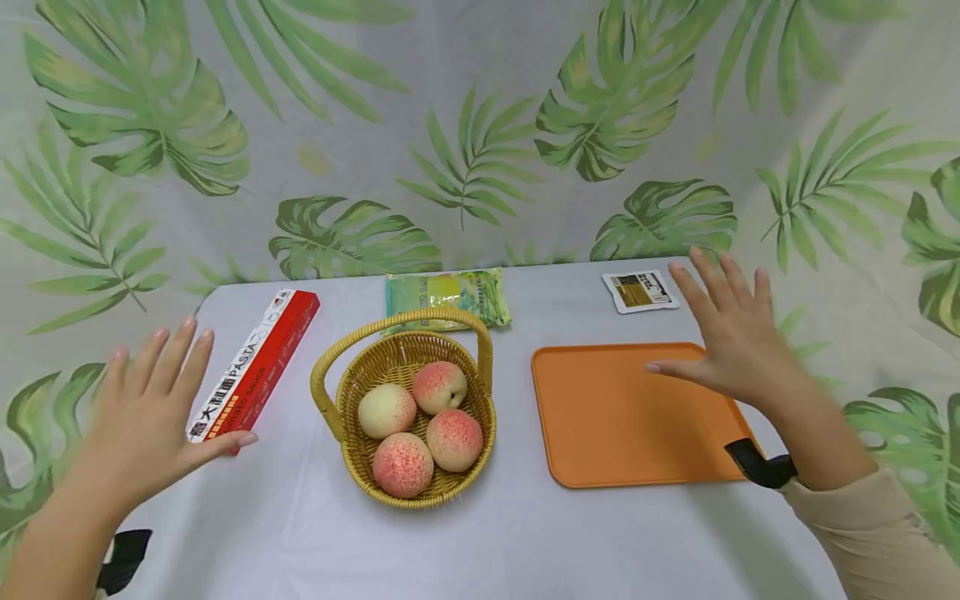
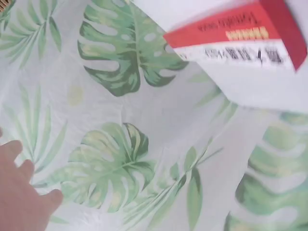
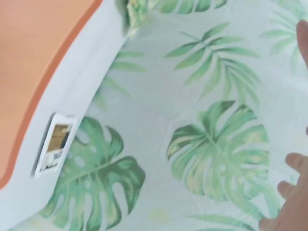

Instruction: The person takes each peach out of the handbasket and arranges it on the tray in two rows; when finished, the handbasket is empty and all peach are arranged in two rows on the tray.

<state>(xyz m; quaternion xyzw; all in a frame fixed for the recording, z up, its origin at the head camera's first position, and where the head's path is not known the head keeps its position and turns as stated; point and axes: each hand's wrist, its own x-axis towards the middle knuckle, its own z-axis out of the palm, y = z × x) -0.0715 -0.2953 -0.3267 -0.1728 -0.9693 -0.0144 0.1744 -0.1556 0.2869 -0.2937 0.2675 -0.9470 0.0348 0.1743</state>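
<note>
My left hand is raised at the left with fingers spread and straight, holding nothing. Beside it lies a long red and white pasta box, its near end partly behind the thumb in the head view. On the right, my right hand is held up with spread fingers, overlapping the orange tray. A small white packet with a brown label lies just left of its fingertips in the head view. Between the hands stands a wicker basket with a tall handle, holding several pink and cream peaches.
A green and yellow packet lies behind the basket near the table's back edge. The table has a white cover. A leaf-patterned cloth hangs behind it and shows at both sides. Black straps circle the wrists.
</note>
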